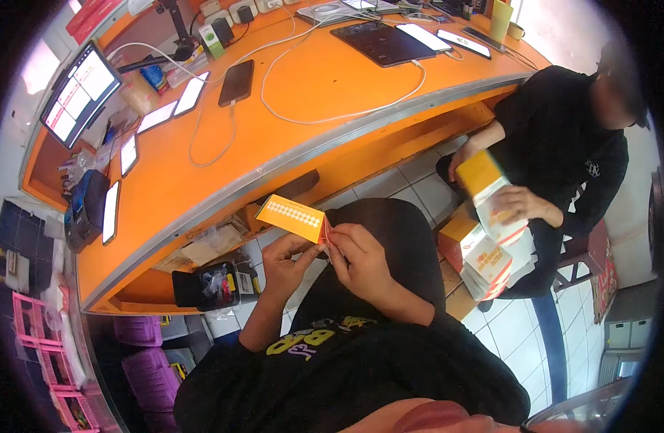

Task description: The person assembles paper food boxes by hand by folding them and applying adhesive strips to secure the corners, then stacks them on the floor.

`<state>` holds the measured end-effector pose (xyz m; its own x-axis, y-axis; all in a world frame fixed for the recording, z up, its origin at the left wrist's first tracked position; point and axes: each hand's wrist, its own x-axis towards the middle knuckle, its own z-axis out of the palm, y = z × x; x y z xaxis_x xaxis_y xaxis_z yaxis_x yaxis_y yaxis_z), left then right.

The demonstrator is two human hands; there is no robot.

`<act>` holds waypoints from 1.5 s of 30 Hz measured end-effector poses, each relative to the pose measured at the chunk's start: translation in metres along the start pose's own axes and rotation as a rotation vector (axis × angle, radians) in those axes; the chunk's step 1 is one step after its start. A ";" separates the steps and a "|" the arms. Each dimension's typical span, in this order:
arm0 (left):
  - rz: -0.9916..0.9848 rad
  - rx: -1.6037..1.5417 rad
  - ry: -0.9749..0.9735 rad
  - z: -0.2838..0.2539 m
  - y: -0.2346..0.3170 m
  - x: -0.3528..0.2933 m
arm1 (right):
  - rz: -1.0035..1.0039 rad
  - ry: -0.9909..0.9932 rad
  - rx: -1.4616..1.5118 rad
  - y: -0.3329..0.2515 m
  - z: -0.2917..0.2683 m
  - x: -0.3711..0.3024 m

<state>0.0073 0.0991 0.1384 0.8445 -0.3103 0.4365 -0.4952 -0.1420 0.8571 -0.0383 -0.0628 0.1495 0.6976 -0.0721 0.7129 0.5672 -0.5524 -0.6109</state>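
Observation:
A small yellow paper box (291, 216) with a row of white shapes along its side is held above my lap, tilted, with its near end toward me. Red-orange flaps show at that end. My left hand (286, 261) grips the box from below and the left, its thumb by the flaps. My right hand (361, 261) pinches the flaps at the right end, fingers closed on the card.
An orange desk (303, 94) curves around ahead, bearing phones, a tablet (382, 45), cables and a monitor (79, 92). At the right, a seated person in black (563, 144) handles a yellow-and-white box (492, 195) over a stack of cartons (483, 263). A black bin (205, 287) stands under the desk.

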 end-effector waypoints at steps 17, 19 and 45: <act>0.041 -0.089 0.252 0.023 0.016 -0.011 | 0.049 0.186 0.117 0.009 0.027 -0.025; 0.150 -0.051 0.259 0.023 0.017 -0.013 | 0.106 0.105 0.075 0.006 0.017 -0.019; -0.116 0.009 0.089 0.017 -0.035 -0.025 | -0.050 0.248 0.345 0.028 0.007 -0.017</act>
<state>0.0003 0.0959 0.0931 0.9109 -0.2068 0.3571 -0.3943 -0.1806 0.9011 -0.0313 -0.0715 0.1178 0.5624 -0.2732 0.7804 0.7405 -0.2535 -0.6224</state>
